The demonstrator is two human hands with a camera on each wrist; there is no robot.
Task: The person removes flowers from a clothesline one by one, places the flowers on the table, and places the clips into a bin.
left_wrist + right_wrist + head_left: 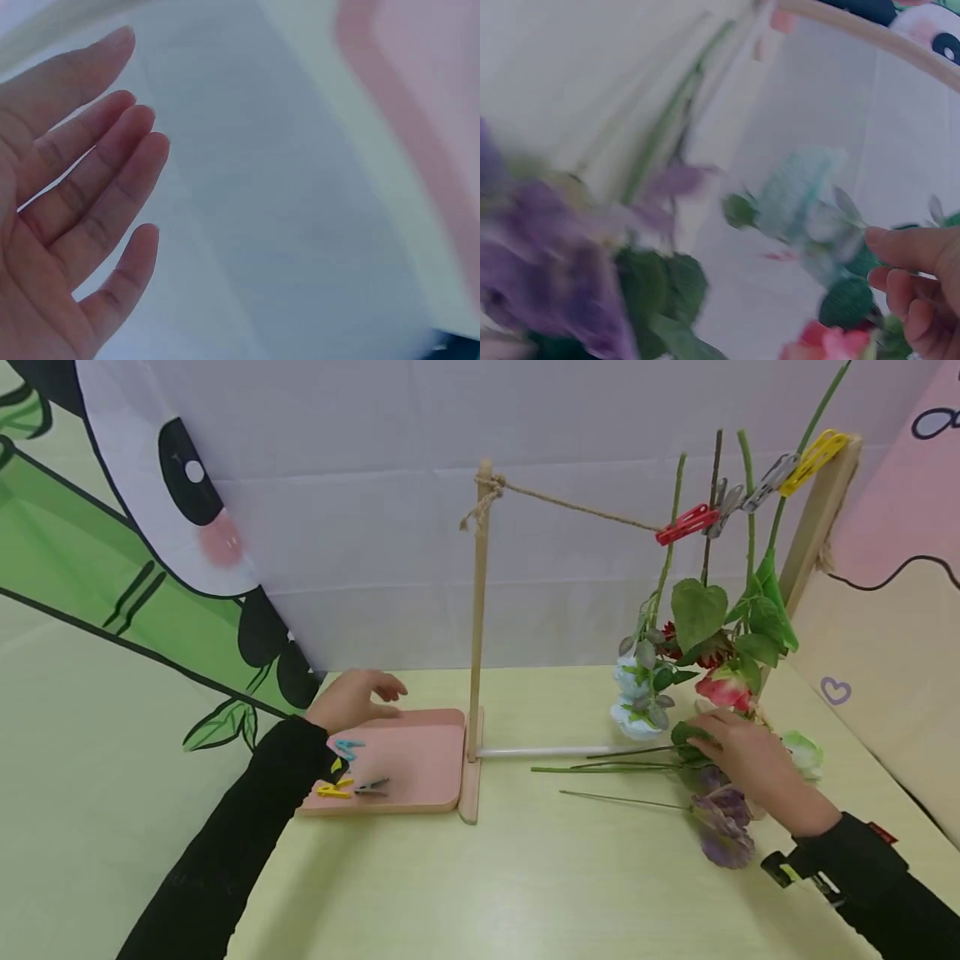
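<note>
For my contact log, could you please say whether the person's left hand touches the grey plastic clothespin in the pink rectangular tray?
Apart: the head view plainly shows bare pink tray between the left hand and the grey clothespin.

We see four clothespins on one rope, three in one tray, two posts, four hanging stems.

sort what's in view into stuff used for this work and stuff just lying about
Likely part of the work:
- hanging flowers
- flowers lying on the table
- clothespins on the rope
- rope
- wooden posts
- clothespins in the tray
- pink tray

Seemingly just surroundings (no loose clutter stands out):
- cartoon backdrop
- purple heart drawing
</note>
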